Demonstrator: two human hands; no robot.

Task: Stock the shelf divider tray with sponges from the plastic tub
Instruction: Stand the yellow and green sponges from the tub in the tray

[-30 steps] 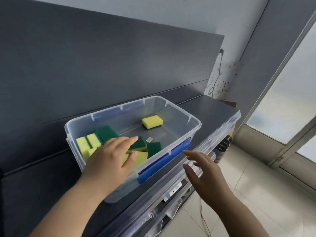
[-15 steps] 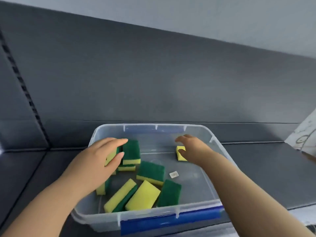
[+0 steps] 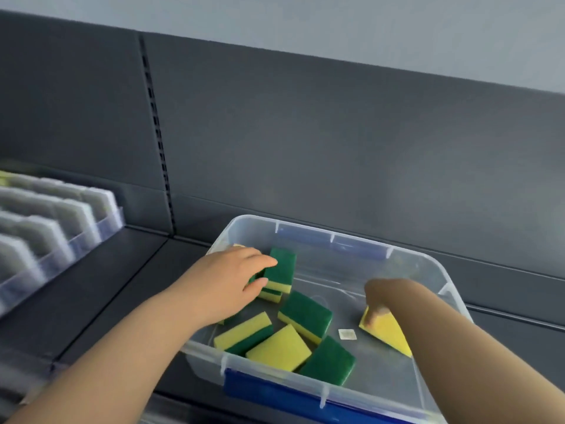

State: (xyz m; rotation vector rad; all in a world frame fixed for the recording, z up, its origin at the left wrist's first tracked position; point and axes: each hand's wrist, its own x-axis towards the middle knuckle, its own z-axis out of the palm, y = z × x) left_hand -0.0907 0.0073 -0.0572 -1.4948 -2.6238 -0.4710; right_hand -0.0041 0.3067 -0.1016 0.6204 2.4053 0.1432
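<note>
A clear plastic tub [image 3: 434, 267] with a blue front latch sits on the dark shelf and holds several yellow-and-green sponges. My left hand [image 3: 226, 276] reaches into its left end, thumb and fingers closing round a stacked green-topped sponge [image 3: 282, 270]. My right hand [image 3: 385, 293] is inside the right end and pinches a yellow sponge [image 3: 388, 332], tilted up off the tub floor. More sponges [image 3: 302, 316] lie loose in the middle. The clear divider tray [image 3: 61, 240] stands blurred at the far left.
A dark back panel [image 3: 336, 148] with a slotted upright rises behind the shelf. Bare dark shelf [image 3: 101, 289] lies between tray and tub. A small white tag [image 3: 347, 334] lies on the tub floor.
The view swung left, bringing the divider tray into sight. My right hand has taken hold of the yellow sponge and tipped it up. My left hand closed further on the green-topped sponge.
</note>
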